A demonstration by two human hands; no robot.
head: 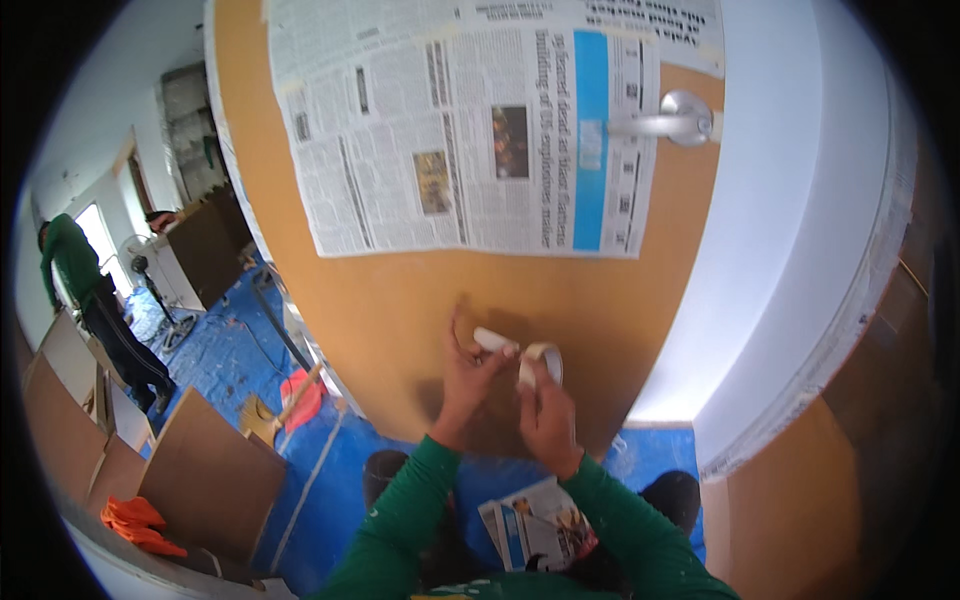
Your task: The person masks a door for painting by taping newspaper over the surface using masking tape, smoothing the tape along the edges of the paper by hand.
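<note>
Between the thumb and fingers of my left hand (466,379) is a short pale strip of tape (491,340). My right hand (549,420) grips a roll of masking tape (553,361) close beside it; whether strip and roll are still joined is too small to tell. Both hands are in front of the lower part of an orange-brown wooden door (375,315). Newspaper sheets (390,97) cover the door's upper part, with bits of tape along some edges. A metal lever handle (667,124) sticks out at the right, over the lower sheet's edge.
More newspaper (536,517) lies on the blue floor sheeting (322,517) between my knees. At left are a broom (262,420), a red dustpan (301,397), leaning wood panels (202,480) and an orange cloth (139,521). A person (97,300) bends by a fan (154,289).
</note>
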